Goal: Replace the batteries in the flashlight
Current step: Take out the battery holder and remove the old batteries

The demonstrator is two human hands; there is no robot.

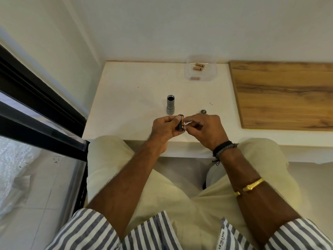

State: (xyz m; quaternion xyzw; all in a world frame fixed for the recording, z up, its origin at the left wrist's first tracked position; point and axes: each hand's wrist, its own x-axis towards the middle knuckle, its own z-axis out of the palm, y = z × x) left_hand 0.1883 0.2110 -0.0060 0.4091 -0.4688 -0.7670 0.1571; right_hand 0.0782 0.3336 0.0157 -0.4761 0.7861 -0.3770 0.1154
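The grey flashlight body (170,105) stands upright on the white table (129,98), its open end up. Its round end cap (203,111) lies to the right of it. Just in front, my left hand (164,129) grips a black battery holder (180,123) with copper-topped batteries in it. My right hand (205,129) pinches at the holder's right side with thumb and fingertips; what sits between those fingertips is too small to tell. A clear plastic box (200,69) at the table's back holds three copper-coloured batteries.
A wooden board (281,94) covers the surface to the right of the table. A white wall rises behind. A black-framed glass panel (41,112) stands at the left. My knees sit under the table's front edge.
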